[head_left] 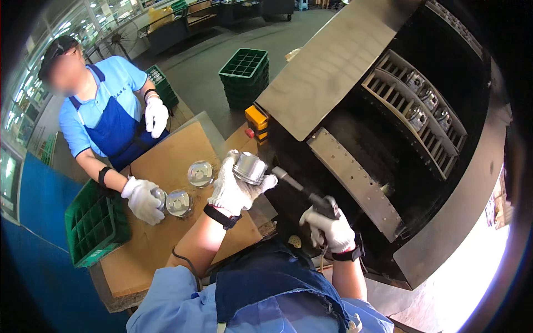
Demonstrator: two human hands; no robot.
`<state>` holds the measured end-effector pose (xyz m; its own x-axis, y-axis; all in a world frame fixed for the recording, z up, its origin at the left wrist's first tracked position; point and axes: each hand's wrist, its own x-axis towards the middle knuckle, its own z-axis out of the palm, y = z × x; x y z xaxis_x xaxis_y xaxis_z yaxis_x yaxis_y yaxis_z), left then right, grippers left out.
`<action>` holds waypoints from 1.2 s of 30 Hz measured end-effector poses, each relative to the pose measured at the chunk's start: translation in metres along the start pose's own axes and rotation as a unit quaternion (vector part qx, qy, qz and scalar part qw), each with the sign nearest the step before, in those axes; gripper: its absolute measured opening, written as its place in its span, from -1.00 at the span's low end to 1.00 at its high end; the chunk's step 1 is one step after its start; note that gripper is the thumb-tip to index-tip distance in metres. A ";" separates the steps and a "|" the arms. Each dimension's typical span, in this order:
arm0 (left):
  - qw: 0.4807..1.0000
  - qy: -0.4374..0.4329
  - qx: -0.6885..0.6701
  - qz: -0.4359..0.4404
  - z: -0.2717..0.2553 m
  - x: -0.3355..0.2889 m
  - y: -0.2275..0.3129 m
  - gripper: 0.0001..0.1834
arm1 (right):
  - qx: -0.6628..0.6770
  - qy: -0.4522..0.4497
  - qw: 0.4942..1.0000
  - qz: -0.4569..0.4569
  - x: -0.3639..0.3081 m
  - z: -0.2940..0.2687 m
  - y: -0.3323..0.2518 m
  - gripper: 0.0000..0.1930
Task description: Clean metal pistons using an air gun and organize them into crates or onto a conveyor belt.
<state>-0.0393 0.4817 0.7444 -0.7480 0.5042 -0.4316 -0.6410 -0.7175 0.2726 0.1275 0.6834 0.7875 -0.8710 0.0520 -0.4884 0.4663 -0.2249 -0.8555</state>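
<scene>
A silvery metal piston [251, 167] rests in the gloved fingers of my left hand [229, 191], raised over the table. My right hand [335, 230] is closed around the black grip of an air blow gun [304, 191]. The gun's metal nozzle points at the piston's side, with its tip close to it; contact cannot be made out. On the cardboard-topped table beside my left forearm stand two more pistons, one farther off [200, 173] and one nearer [179, 203]. A co-worker's gloved hand [145, 200] grips another piston [160, 198] next to them.
A green divided crate [97, 225] sits at the table's left end. Across the table [161, 150] stands the co-worker [105, 105]. To my right is a large metal machine [355, 183] with pistons on its slatted conveyor [388, 105]. Stacked green crates [244, 77] stand beyond a yellow control box [256, 119].
</scene>
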 end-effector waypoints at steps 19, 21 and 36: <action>0.355 0.162 0.784 0.483 -0.072 -0.129 0.103 -0.68 | -0.004 -0.329 0.931 0.161 0.068 0.049 0.012 -0.75; 0.521 0.341 0.683 0.382 -0.102 -0.133 0.127 -0.63 | 0.075 -0.369 0.900 0.220 0.065 0.071 0.025 -0.69; 0.326 0.200 0.811 0.442 -0.016 -0.050 0.109 -0.56 | 0.022 0.487 0.867 -0.106 -0.090 -0.141 -0.105 -0.83</action>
<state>-0.0692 0.3702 0.7816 -0.8895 0.1099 0.4436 0.3056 0.8646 0.3988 0.1791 0.8391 0.8969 -0.3829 0.8885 -0.2528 0.2866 -0.1458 -0.9469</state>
